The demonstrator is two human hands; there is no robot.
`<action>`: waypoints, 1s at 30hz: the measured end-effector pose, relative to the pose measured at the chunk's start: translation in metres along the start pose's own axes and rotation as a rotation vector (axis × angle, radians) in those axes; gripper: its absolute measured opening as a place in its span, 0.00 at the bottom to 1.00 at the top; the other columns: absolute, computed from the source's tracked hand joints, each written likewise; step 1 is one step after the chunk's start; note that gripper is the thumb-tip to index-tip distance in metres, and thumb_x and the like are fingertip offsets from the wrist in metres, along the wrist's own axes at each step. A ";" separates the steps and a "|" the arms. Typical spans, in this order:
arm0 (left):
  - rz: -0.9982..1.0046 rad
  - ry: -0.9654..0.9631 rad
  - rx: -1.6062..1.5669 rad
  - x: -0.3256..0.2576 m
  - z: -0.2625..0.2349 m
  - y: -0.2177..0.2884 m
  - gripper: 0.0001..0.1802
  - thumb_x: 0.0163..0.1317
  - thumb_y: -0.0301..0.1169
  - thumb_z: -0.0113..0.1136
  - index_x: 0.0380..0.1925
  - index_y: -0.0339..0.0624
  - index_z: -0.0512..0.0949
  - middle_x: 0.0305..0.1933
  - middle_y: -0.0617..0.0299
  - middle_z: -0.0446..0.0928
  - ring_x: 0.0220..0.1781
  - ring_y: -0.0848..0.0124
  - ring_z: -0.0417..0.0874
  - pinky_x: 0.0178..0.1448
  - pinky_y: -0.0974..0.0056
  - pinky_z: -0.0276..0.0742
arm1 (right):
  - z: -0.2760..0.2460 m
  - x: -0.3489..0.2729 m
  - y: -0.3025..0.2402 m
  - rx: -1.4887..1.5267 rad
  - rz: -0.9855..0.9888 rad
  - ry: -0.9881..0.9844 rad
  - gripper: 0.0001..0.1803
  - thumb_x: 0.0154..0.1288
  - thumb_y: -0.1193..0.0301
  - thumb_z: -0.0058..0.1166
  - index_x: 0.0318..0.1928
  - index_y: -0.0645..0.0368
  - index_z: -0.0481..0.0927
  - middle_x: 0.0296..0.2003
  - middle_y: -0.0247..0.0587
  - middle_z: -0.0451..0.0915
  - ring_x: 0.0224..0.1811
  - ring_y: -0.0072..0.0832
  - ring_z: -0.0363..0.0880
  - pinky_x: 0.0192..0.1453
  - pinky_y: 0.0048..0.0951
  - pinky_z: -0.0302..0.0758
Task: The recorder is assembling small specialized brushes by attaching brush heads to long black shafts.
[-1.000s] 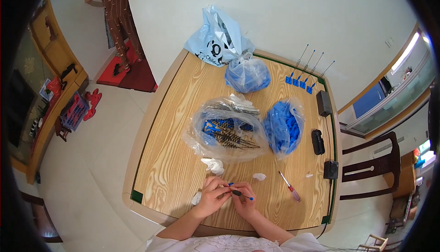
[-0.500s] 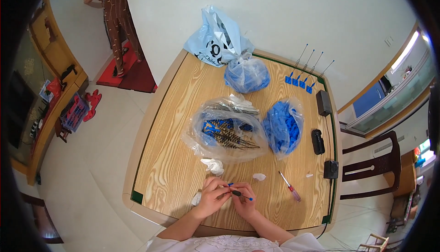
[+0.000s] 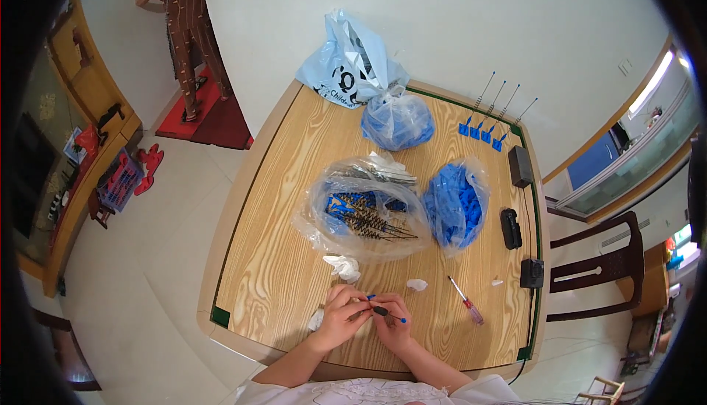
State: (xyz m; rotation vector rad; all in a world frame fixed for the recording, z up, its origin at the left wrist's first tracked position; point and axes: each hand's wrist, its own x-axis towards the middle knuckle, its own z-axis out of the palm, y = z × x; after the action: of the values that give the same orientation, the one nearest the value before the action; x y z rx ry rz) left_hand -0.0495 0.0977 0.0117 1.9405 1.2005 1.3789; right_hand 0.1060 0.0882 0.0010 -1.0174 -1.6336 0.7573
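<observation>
Near the front edge of the table, both of my hands are closed around one thin dark stick with a thick black middle [image 3: 380, 311] and blue ends. My left hand [image 3: 343, 320] pinches its left part, by a small blue piece [image 3: 370, 297]. On its other side my right hand [image 3: 396, 331] grips it, with a blue tip [image 3: 403, 320] sticking out to the right. My fingers hide part of the stick. Ahead of my hands lies an open clear bag [image 3: 313, 228] holding dark coiled wire pieces [image 3: 368, 221] and blue parts. Crumpled white tissue [image 3: 342, 267] sits just in front of it.
A clear bag of blue pieces [image 3: 456, 206], a tied one [image 3: 398, 121] and a light blue bag [image 3: 324, 74] stand around. Several blue-based wire rods [image 3: 486, 134] stand far right. A screwdriver [image 3: 467, 303], black boxes [image 3: 520, 166] and a chair [image 3: 600, 266] are right.
</observation>
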 end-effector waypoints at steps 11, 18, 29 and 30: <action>-0.009 0.005 -0.011 -0.001 0.001 -0.001 0.13 0.40 0.24 0.73 0.30 0.43 0.83 0.38 0.64 0.78 0.45 0.62 0.75 0.49 0.59 0.66 | 0.000 -0.001 0.002 -0.031 -0.008 0.004 0.10 0.58 0.83 0.57 0.41 0.62 0.79 0.40 0.46 0.78 0.44 0.37 0.77 0.49 0.33 0.75; -0.016 0.005 -0.013 0.000 0.000 0.001 0.13 0.40 0.24 0.73 0.30 0.43 0.83 0.39 0.64 0.78 0.45 0.62 0.75 0.49 0.59 0.66 | 0.001 0.000 0.001 -0.005 -0.012 0.018 0.10 0.58 0.82 0.57 0.41 0.62 0.79 0.40 0.45 0.78 0.45 0.37 0.78 0.49 0.33 0.75; 0.003 0.008 -0.015 0.000 0.000 0.000 0.15 0.38 0.23 0.73 0.30 0.43 0.83 0.38 0.63 0.78 0.44 0.61 0.75 0.48 0.59 0.67 | 0.000 -0.002 0.000 -0.038 -0.014 0.005 0.10 0.58 0.83 0.56 0.41 0.62 0.79 0.40 0.46 0.78 0.45 0.38 0.77 0.50 0.34 0.75; 0.002 0.008 -0.014 0.000 0.000 0.000 0.15 0.38 0.23 0.73 0.30 0.43 0.83 0.38 0.63 0.78 0.44 0.61 0.75 0.48 0.59 0.67 | 0.000 -0.002 0.000 -0.038 -0.014 0.005 0.10 0.58 0.83 0.56 0.41 0.62 0.79 0.40 0.46 0.78 0.45 0.38 0.77 0.50 0.34 0.75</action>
State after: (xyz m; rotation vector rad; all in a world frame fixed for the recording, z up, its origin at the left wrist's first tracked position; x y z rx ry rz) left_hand -0.0495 0.0979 0.0117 1.9291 1.1890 1.3938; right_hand 0.1063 0.0869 0.0003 -1.0325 -1.6549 0.7168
